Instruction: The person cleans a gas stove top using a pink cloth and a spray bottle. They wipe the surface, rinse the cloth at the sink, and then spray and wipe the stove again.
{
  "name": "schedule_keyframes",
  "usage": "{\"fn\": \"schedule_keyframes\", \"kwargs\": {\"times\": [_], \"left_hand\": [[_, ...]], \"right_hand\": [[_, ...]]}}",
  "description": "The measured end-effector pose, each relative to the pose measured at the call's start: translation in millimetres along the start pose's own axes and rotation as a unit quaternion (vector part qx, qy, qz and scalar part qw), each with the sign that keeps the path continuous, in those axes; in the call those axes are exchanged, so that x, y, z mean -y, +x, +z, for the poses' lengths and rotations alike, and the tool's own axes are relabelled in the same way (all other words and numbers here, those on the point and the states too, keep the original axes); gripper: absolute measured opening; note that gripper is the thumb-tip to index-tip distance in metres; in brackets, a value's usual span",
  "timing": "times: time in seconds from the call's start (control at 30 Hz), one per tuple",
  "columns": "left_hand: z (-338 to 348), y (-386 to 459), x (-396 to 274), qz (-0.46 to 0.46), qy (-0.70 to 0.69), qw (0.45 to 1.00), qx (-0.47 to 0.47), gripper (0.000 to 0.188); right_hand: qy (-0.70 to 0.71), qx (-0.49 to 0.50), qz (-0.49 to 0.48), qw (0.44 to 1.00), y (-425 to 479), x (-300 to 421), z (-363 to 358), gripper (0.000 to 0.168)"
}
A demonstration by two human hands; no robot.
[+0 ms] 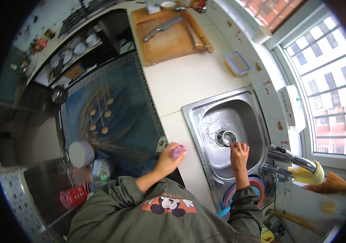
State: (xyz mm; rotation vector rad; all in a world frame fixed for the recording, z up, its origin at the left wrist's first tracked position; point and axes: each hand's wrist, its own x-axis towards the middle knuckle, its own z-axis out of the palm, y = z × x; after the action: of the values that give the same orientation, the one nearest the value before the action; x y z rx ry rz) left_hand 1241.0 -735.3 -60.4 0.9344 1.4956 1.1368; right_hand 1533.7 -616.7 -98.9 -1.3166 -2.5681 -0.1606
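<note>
My left hand (168, 159) is closed around a crumpled pink cloth or sponge (177, 152); which of the two I cannot tell. It hovers by the front edge of the pale countertop (176, 129). Over the stainless steel sink (215, 115), my right hand (239, 155) pinches the rim of a small round metal sink strainer (228, 138). The strainer is tilted and partly covers the dark drain opening (220, 136). Whether it touches the drain, I cannot tell. Wet patches and drops show on the basin floor.
A chrome faucet (291, 159) with a yellow cloth (308, 174) stands right of the basin. Plastic basins (259, 185) sit beside my right forearm. Farther along lie a wooden cutting board (166, 45), a cleaver (163, 29) and a lidded plastic container (236, 63). A white bin (81, 154) stands left.
</note>
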Motion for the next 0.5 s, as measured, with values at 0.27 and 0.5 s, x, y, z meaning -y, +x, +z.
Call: {"fn": "schedule_keyframes", "kwargs": {"times": [0.27, 0.5], "left_hand": [[-79, -133, 60, -0.120, -0.047, 0.963, -0.238, 0.009], [-70, -179, 97, -0.137, -0.169, 0.925, -0.313, 0.009]], "right_hand": [[0.041, 0.038, -0.060, 0.997, -9, -22, 15, 0.006], [-0.069, 0.151, -0.055, 0.985, -18, -26, 14, 0.004]]}}
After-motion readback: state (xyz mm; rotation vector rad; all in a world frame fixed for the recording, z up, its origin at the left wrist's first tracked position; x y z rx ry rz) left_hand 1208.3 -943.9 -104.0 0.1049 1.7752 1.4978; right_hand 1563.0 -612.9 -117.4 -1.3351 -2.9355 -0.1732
